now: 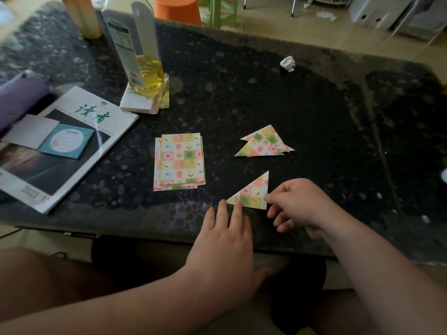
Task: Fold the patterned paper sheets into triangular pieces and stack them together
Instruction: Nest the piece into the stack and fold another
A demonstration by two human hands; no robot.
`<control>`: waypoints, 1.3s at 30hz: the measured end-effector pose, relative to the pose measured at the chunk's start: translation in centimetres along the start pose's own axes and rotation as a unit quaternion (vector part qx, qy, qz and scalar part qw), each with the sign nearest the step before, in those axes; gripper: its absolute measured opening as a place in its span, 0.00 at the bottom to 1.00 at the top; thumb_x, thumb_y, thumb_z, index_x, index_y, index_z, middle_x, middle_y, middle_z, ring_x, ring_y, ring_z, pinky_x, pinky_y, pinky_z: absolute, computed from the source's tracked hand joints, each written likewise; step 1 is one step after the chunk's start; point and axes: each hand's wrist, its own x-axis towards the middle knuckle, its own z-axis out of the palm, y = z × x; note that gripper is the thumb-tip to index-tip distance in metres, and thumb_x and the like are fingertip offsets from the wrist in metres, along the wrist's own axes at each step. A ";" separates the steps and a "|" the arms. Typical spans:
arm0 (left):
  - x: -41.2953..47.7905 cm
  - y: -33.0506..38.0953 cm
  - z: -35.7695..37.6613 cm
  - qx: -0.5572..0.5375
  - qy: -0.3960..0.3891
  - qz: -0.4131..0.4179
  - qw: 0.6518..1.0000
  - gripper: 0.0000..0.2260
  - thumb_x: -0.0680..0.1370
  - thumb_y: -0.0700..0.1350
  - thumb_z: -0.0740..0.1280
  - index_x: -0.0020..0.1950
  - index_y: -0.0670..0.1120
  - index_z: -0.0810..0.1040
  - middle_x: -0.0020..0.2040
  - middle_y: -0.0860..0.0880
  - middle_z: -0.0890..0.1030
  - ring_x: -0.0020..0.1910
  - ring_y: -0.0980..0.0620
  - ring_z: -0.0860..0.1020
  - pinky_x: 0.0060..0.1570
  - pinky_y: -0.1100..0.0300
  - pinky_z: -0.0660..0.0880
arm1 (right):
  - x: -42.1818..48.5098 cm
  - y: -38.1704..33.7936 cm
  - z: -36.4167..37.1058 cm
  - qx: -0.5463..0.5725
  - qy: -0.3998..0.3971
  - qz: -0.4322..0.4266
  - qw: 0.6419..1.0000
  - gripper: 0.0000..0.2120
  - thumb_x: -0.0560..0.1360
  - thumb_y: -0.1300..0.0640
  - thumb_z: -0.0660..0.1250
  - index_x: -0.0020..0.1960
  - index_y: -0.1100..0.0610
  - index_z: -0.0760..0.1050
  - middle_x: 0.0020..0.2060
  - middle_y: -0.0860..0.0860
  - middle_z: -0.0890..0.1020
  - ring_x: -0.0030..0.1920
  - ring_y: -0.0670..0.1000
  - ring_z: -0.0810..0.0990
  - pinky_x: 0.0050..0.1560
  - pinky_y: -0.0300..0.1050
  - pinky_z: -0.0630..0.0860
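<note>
Paper triangle sits at six o'clock on the tabletop: left hand presses straight fingers over its tip, hiding it, while right hand pinches its edge. Flat sheets lie at its ten o'clock, finished triangles at twelve.

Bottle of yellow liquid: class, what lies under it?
A paper stack, white on top with patterned edges on its right side, lies under the bottle. The bottle's base hides the stack's middle.
</note>
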 end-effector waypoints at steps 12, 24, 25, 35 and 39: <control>0.1 -0.2 0.1 -0.007 0.039 0.007 0.999 0.42 0.80 0.71 0.49 0.83 0.45 0.45 0.83 0.40 0.41 0.81 0.35 0.41 0.78 0.36 0.42 | 0.8 0.3 0.6 -0.023 0.028 -0.032 0.999 0.04 0.79 0.59 0.71 0.46 0.58 0.82 0.33 0.53 0.86 0.26 0.47 0.78 0.28 0.41 0.73; 1.1 -0.9 0.7 -0.038 0.108 0.003 0.993 0.42 0.80 0.71 0.49 0.84 0.44 0.46 0.83 0.44 0.49 0.80 0.44 0.49 0.80 0.41 0.44 | 1.3 0.8 0.7 -0.073 0.042 -0.094 0.992 0.06 0.80 0.56 0.69 0.45 0.55 0.82 0.30 0.49 0.85 0.24 0.45 0.77 0.30 0.41 0.74; 1.1 -0.9 0.7 -0.042 0.106 0.005 0.994 0.43 0.80 0.72 0.48 0.84 0.44 0.45 0.84 0.45 0.47 0.81 0.44 0.47 0.80 0.41 0.44 | 1.3 0.9 0.7 -0.060 0.051 -0.102 0.992 0.05 0.79 0.57 0.70 0.44 0.56 0.82 0.30 0.49 0.84 0.25 0.44 0.76 0.30 0.41 0.73; 1.7 -1.6 0.2 -0.032 0.145 0.002 0.989 0.37 0.79 0.71 0.54 0.79 0.47 0.60 0.79 0.45 0.61 0.73 0.44 0.64 0.70 0.46 0.62 | 1.3 0.8 0.1 0.059 -0.023 -0.100 0.993 0.03 0.80 0.60 0.70 0.54 0.58 0.80 0.44 0.58 0.85 0.28 0.51 0.82 0.23 0.40 0.69; 1.7 -1.7 0.4 -0.022 0.130 0.014 0.991 0.37 0.80 0.71 0.53 0.80 0.47 0.58 0.81 0.44 0.57 0.76 0.43 0.59 0.73 0.44 0.60 | 1.7 1.1 0.1 -0.057 0.023 -0.116 0.991 0.04 0.79 0.58 0.72 0.46 0.55 0.83 0.35 0.51 0.86 0.25 0.45 0.79 0.26 0.40 0.73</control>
